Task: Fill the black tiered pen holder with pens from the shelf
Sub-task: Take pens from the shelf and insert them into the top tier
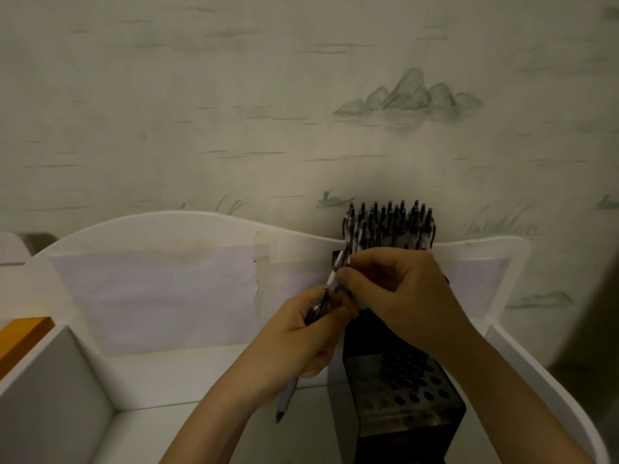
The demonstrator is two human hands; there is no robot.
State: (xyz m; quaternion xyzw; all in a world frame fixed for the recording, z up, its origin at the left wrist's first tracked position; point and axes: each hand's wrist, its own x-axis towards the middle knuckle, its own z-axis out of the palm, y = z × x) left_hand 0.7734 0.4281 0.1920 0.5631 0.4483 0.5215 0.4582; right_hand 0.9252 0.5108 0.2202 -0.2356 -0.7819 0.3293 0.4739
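Observation:
The black tiered pen holder [405,390] stands on the white shelf at the right. Its near, lower tier shows several empty round holes. Its far, top tier is packed with several upright pens [390,224] against the wall. My left hand [301,339] grips a small bunch of pens [326,298]; one pen's tip sticks out below the hand. My right hand [398,289] hovers over the holder's middle and pinches the upper part of one pen from that bunch. The holder's middle tier is hidden behind my hands.
A white shelf back panel [167,262] with a wavy top edge and taped paper stands behind. A white divider [60,380] walls off the left compartment. An orange object [23,333] lies at far left. The shelf's right side rail [536,373] runs beside the holder.

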